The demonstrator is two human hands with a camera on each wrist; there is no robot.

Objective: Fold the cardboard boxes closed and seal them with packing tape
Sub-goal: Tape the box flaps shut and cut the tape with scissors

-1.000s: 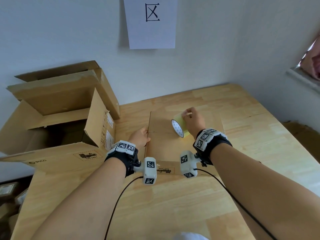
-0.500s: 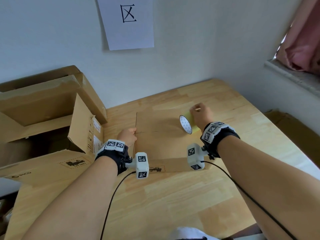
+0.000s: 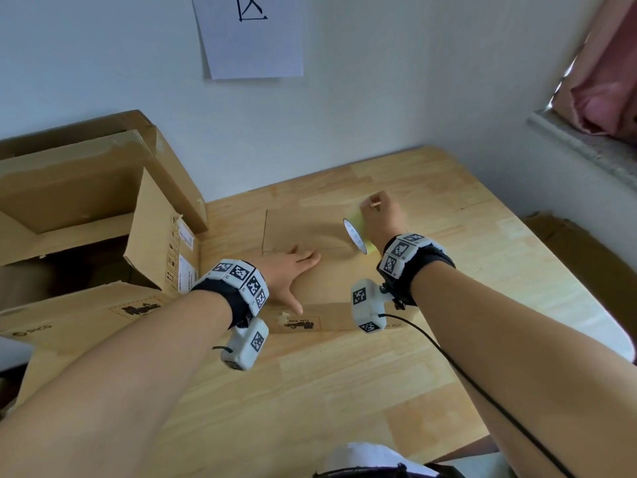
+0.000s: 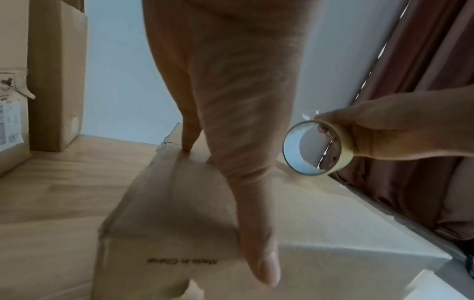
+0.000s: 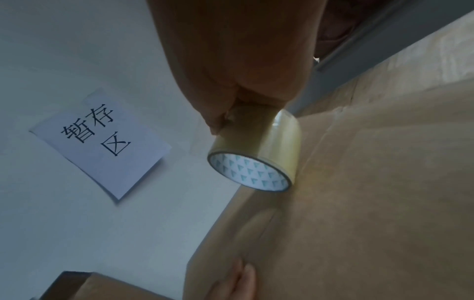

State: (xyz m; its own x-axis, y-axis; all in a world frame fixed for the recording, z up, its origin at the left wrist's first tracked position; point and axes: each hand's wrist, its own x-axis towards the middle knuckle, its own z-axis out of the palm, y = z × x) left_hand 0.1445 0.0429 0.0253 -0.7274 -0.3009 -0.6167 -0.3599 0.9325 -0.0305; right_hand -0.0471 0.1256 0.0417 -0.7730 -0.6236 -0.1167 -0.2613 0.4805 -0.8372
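Note:
A small closed cardboard box (image 3: 331, 281) lies on the wooden table (image 3: 344, 381) before me. My left hand (image 3: 293, 267) lies flat on the box top (image 4: 179, 203), fingers spread along the centre seam, thumb reaching to the near edge. My right hand (image 3: 382, 215) grips a roll of clear packing tape (image 3: 356, 234) and holds it on edge against the box top, near the right part of the seam. In the right wrist view the tape roll (image 5: 259, 158) touches the cardboard (image 5: 372, 203). In the left wrist view the roll (image 4: 318, 148) hovers right of my fingers.
A large open cardboard box (image 3: 79, 229) with raised flaps stands at the left, touching the table edge. A paper sign (image 3: 251, 32) hangs on the wall behind. At the right are a window ledge (image 3: 582, 150) and a pink curtain (image 3: 606, 81). Wrist cables trail over the table.
My left hand has moved from the box's left edge onto its top and spread flat. The right hand with the tape roll has shifted right along the seam.

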